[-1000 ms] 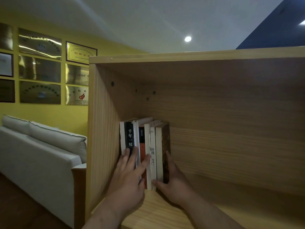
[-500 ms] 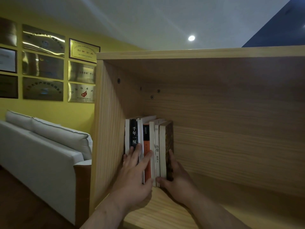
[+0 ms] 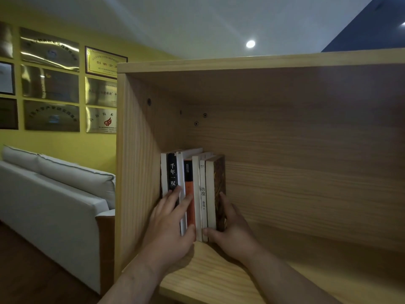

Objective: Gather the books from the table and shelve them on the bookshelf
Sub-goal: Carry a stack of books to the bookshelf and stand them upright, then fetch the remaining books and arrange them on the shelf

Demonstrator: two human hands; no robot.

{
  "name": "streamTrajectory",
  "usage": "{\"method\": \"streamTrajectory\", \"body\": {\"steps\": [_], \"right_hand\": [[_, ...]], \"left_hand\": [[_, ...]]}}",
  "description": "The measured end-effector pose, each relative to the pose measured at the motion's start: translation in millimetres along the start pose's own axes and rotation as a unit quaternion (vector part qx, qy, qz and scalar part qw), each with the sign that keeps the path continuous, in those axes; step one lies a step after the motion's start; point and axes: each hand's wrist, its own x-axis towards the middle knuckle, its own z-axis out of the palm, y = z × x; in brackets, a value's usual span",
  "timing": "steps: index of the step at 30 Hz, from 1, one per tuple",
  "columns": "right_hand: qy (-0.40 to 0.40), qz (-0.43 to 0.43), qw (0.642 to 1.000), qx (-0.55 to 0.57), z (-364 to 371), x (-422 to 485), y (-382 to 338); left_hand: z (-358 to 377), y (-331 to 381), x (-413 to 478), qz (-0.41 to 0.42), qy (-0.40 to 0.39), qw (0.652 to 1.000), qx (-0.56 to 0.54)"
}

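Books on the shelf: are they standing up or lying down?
Standing up. The books stand spines-out against the bookshelf wall, left hand on spines, right hand pressing the end.

We're looking at a pale, matt, grained-wood bookshelf (image 3: 306, 172), paper-covered books (image 3: 202, 194), glossy gold metal plaques (image 3: 51, 115), and a white cloth sofa (image 3: 54, 205).

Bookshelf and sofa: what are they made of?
The bookshelf looks like pale, unpainted wood, perhaps pine or a wood-look board: grain lines run along its back and side, and the finish is matte. The sofa seems covered in soft whitish cloth, judging by its piped seams and puffy cushions, though smooth leatherette is possible. Its arm end looks brown, maybe wood.
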Motion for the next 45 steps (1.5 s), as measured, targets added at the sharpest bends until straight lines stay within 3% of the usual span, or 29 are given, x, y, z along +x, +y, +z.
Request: {"method": "streamTrajectory", "body": {"steps": [8,14,20,28,33,36,45], "right_hand": [[0.06,0.014,0.997,0.041,-6,-14,-11],[0.056,0.026,0.997,-0.038,-23,-37,-25],[-0.082,0.01,0.986,-0.145,-42,-112,-40],[-0.105,-0.1,0.967,-0.208,-26,-247,-55],[-0.257,-0.025,0.945,-0.202,21,-308,-17],[-0.32,0.002,0.927,-0.197,48,-334,9],[-0.441,0.084,0.877,-0.171,151,-362,76]], "left_hand": [[-9,6,-11,-0.07,0.019,0.996,-0.047],[-30,21,-45,-0.107,-0.013,0.993,-0.046],[-56,41,-108,-0.137,-0.078,0.986,-0.057],[-77,55,-221,-0.165,-0.23,0.958,-0.049],[-78,40,-302,-0.244,-0.297,0.923,-0.028],[-70,32,-339,-0.247,-0.328,0.912,-0.019],[-13,-49,-402,-0.343,-0.393,0.853,-0.01]]}}
